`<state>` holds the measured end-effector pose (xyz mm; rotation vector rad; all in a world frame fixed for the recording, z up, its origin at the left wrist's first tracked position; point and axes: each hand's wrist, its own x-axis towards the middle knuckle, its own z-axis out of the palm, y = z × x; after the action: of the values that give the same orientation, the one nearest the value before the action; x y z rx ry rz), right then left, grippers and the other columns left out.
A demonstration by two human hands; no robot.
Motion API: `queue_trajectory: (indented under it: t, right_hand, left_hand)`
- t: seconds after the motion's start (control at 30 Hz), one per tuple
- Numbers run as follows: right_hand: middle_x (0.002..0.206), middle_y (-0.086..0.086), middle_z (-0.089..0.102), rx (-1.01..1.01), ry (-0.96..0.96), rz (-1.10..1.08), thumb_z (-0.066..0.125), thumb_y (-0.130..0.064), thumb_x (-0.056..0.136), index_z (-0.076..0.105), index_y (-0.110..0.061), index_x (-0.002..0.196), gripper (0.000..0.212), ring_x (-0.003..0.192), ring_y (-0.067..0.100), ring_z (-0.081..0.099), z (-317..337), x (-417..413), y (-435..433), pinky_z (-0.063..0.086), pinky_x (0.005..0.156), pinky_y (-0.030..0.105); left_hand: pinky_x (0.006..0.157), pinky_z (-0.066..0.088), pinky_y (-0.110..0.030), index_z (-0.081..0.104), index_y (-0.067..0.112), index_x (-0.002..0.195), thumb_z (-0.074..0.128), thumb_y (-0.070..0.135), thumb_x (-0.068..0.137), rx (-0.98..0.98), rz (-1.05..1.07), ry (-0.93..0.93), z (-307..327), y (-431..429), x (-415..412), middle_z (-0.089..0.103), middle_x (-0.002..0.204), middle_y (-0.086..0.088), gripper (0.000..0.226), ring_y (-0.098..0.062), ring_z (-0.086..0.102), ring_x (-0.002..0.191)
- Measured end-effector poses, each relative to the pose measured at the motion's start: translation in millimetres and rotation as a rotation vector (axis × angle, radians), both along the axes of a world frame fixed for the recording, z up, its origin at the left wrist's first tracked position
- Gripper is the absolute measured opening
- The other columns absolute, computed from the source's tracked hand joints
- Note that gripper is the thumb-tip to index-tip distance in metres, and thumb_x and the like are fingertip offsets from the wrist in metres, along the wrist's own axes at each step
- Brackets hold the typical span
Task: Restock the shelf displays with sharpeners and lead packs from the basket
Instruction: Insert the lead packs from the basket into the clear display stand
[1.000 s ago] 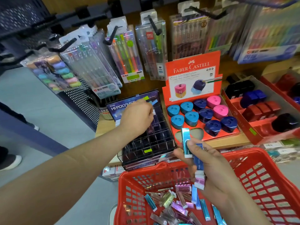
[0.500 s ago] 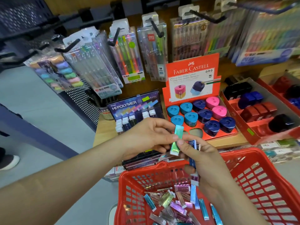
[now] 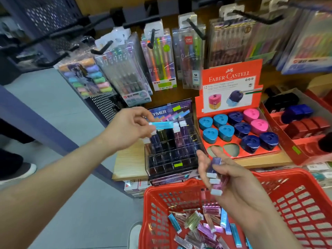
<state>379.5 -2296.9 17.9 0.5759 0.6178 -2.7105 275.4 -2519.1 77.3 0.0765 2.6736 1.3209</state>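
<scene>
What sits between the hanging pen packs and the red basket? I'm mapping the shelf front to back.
In the head view, the clear lead-pack display stands on the wooden shelf between the hanging pen packs and the red basket.

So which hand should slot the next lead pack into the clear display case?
Probably the left hand: it already pinches a blue lead pack right above the display case. The right hand sits lower, over the red basket, holding spare packs.
</scene>
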Motion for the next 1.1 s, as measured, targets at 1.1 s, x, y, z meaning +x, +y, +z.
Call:
queue_trajectory:
  t: [1.1]
  right_hand:
    - [0.107, 0.011, 0.074, 0.489, 0.033, 0.194, 0.06, -0.005, 0.074, 0.059, -0.02, 0.121, 0.049, 0.046, 0.015, 0.053, -7, 12, 25, 0.02, 0.033, 0.017]
  left_hand:
    - [0.086, 0.052, -0.033, 0.072, 0.017, 0.104, 0.066, 0.024, 0.089, -0.497, -0.166, 0.402, -24, 89, -46, 0.07, 0.096, 0.0, 0.018, -0.017, 0.062, 0.092]
